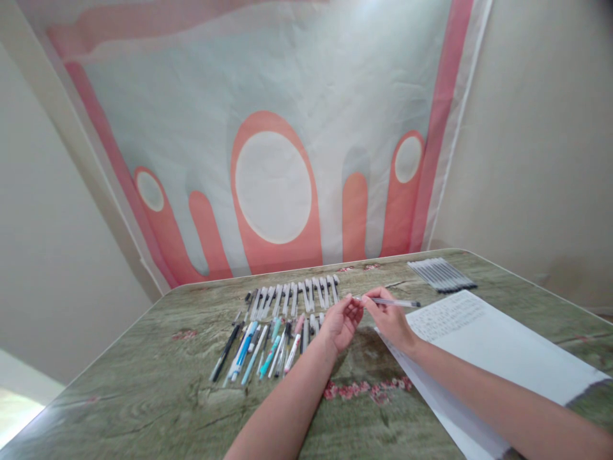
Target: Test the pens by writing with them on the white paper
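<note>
A clear-barrelled pen (pixel 400 302) with a dark end is held level above the table, its dark end pointing right. My right hand (pixel 391 322) pinches its barrel between thumb and fingers. At the pen's left end, my left hand (pixel 342 324) is closed with curled fingers round the tip, palm turned up; the tip itself is mostly hidden. Just left of my left hand lie mixed pens and markers (pixel 269 356) in blue, teal, black, white and pink. Behind them runs a row of white-grey pen parts with dark clips (pixel 286 299).
Several clear pens with dark ends (pixel 440 275) lie side by side at the back right. Sheets of paper with handwriting (pixel 498 351) lie under my right forearm. The wood-patterned table (pixel 158 377) meets a pink and grey wall hanging (pixel 335 83) at the back.
</note>
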A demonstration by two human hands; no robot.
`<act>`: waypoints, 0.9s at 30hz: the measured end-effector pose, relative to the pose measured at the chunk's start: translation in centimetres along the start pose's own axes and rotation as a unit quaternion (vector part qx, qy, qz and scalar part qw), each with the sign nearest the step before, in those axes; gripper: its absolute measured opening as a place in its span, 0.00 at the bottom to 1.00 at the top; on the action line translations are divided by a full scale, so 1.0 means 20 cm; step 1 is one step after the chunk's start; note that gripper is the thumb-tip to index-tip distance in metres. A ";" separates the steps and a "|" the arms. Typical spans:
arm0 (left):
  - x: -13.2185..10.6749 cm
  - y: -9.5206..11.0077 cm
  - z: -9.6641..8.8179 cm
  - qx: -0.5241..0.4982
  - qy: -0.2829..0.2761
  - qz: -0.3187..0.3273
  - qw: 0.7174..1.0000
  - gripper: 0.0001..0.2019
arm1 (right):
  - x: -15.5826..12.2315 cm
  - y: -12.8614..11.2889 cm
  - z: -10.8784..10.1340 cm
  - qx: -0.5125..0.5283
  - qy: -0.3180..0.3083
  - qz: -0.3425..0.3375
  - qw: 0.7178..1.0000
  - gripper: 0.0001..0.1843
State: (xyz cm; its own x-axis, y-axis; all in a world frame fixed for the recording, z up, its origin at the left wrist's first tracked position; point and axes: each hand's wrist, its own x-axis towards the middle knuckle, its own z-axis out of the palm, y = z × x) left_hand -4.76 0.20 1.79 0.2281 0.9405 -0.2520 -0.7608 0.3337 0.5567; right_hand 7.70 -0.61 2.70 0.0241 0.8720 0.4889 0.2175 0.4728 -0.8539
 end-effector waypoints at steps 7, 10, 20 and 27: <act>0.00 0.01 0.00 -0.008 0.012 -0.010 1.000 0.05 | 0.00 -0.02 0.00 0.001 -0.003 -0.001 1.000 0.11; 0.00 0.01 0.01 -0.011 0.013 -0.011 1.000 0.05 | 0.00 -0.01 0.00 -0.001 -0.002 0.000 1.000 0.11; 0.00 0.01 0.01 -0.013 0.008 -0.018 1.000 0.04 | 0.00 -0.02 0.00 0.014 0.006 0.004 1.000 0.11; -0.02 0.02 0.01 -0.001 0.008 -0.024 1.000 0.05 | 0.00 -0.02 0.00 0.012 0.005 0.004 1.000 0.11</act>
State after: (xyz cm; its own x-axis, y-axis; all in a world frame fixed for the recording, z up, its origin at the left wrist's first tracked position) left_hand -4.91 0.04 2.29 0.2546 0.9221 -0.2913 -0.7508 0.3783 0.5415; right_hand 7.61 -0.76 3.11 0.0363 0.8742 0.4842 0.1942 0.4691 -0.8615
